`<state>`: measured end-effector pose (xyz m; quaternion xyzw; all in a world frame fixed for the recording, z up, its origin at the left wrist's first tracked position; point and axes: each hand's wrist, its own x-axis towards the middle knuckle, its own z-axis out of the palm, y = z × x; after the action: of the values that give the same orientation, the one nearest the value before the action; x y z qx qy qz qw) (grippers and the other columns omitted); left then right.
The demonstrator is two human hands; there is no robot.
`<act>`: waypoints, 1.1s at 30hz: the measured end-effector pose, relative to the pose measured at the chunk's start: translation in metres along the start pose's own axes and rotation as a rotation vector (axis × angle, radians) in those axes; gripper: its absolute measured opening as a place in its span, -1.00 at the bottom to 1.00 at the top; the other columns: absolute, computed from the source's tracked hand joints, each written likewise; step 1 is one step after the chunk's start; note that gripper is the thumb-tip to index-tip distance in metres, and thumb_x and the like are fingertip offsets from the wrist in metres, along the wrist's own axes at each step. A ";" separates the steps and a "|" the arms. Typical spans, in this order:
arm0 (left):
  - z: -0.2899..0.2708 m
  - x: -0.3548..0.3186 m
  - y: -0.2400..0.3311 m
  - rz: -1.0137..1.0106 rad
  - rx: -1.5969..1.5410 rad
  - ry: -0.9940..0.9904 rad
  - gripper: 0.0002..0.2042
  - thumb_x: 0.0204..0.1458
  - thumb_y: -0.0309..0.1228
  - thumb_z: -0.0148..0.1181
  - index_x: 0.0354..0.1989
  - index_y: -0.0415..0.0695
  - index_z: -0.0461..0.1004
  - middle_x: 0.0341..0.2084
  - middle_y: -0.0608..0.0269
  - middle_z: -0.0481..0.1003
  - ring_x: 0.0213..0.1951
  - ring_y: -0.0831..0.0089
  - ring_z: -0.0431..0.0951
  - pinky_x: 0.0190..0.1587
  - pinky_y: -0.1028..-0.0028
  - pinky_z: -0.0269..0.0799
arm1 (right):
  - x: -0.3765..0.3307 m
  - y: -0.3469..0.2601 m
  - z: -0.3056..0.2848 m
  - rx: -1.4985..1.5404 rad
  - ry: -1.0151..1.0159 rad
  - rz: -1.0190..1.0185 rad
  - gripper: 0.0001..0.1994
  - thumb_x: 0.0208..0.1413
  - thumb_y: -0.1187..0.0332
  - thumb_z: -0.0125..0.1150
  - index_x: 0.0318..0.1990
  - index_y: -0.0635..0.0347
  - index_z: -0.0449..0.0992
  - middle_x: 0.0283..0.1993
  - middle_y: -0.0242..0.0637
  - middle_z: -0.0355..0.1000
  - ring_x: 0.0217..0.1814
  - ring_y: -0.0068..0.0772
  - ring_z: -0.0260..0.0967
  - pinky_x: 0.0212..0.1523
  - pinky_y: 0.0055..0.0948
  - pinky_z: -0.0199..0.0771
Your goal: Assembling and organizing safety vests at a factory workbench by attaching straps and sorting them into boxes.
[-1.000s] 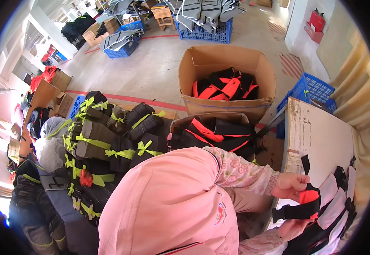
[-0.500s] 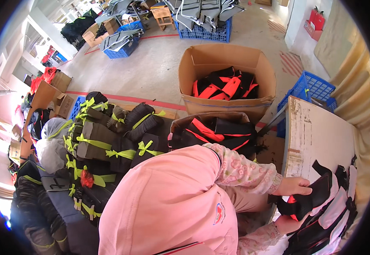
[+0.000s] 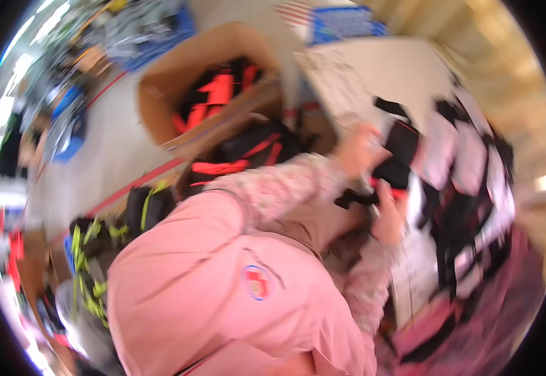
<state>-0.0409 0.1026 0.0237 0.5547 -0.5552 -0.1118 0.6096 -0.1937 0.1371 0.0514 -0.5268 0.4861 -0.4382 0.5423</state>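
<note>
My right hand [image 3: 391, 216] is closed on the lower end of a black-and-red fabric piece [image 3: 403, 143], thumb and fingers by its red part. The piece lies over the near edge of a pale, worn tabletop [image 3: 404, 62], and a black strap end hangs toward my body. At its upper left side is my left hand [image 3: 357, 150], smeared by motion; whether its fingers grip the fabric is unclear. Just right of the piece, several pale pink and black padded pieces with straps [image 3: 467, 156] lie in a pile on the table.
A large cardboard box [image 3: 154, 103] with black-and-red pieces stands beyond my left arm, with more such pieces [image 3: 248, 150] nearer me. Bundles tied with yellow-green strips [image 3: 91, 250] sit at left. A blue crate [image 3: 348, 24] is behind the table, beside a beige curtain [image 3: 492, 37].
The view has swung rightward and blurred, so boxes and bundles sit farther left and more of the padded pile shows. My left hand has shifted along the fabric piece; my right hand keeps its hold.
</note>
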 end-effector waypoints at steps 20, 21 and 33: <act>0.025 -0.007 -0.041 -0.283 -0.239 -0.680 -0.77 0.12 -0.29 0.03 -0.42 -0.22 0.32 -0.58 0.28 0.34 -0.47 0.53 0.33 -0.37 0.51 0.28 | -0.001 0.062 0.003 -0.377 0.131 -0.121 -0.33 -0.13 0.36 0.30 0.15 0.29 0.11 0.04 0.08 0.23 0.08 0.04 0.21 0.07 -0.25 0.24; 0.025 -0.007 -0.040 -0.330 -0.280 -0.759 -0.79 0.13 -0.31 0.02 -0.41 -0.22 0.34 -0.56 0.40 0.34 -0.44 0.66 0.30 -0.36 0.60 0.27 | -0.003 0.063 0.004 -0.420 0.135 -0.116 -0.33 -0.12 0.35 0.30 0.15 0.29 0.11 0.03 0.08 0.22 0.07 0.05 0.21 0.07 -0.24 0.24; 0.041 0.015 -0.012 -0.234 -0.148 -0.274 -0.77 0.00 -0.26 0.15 -0.47 -0.21 0.46 -0.60 0.06 0.47 -0.52 0.26 0.49 -0.43 0.38 0.35 | 0.019 0.043 0.012 -0.501 0.253 -0.035 -0.49 -0.01 0.15 0.21 -0.03 0.32 0.22 -0.27 0.08 0.38 -0.18 0.08 0.37 -0.17 -0.19 0.35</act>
<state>-0.0622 0.0645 0.0125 0.5489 -0.5549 -0.2969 0.5501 -0.1805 0.1232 0.0070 -0.5938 0.6340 -0.3758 0.3227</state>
